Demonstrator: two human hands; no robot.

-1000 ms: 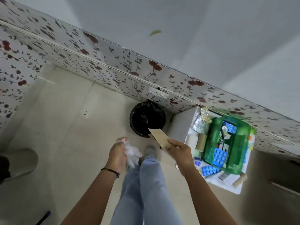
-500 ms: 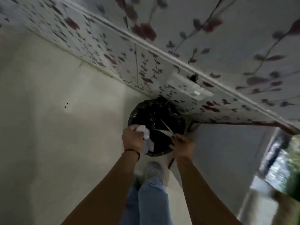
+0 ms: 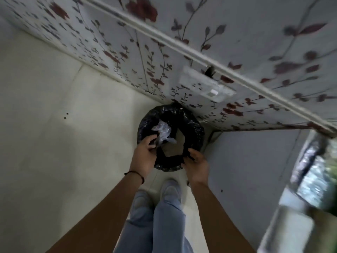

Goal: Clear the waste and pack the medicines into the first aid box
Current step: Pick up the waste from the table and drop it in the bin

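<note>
A round bin lined with a black bag (image 3: 197, 129) stands on the floor against the flowered wall. Inside it I see a crumpled clear plastic wrapper (image 3: 163, 131) and a flat brown card (image 3: 175, 147). My left hand (image 3: 145, 155) hovers over the bin's near left rim with its fingers spread, the wrapper just beyond the fingertips. Over the near right rim is my right hand (image 3: 197, 165), fingers apart and holding nothing. The green first aid box (image 3: 330, 161) is a blur at the right edge.
A white table (image 3: 255, 170) stands just right of the bin, with blurred foil packs (image 3: 310, 172) on top. The flowered wall carries a socket plate (image 3: 206, 84) above the bin. My legs and shoes (image 3: 170, 190) are on the pale tiled floor (image 3: 54, 143) below the bin.
Both hands carried the wrapper and the brown card from near the table to the bin. Both items have left my hands and now lie in the bin. The camera has tilted down and closer.
</note>
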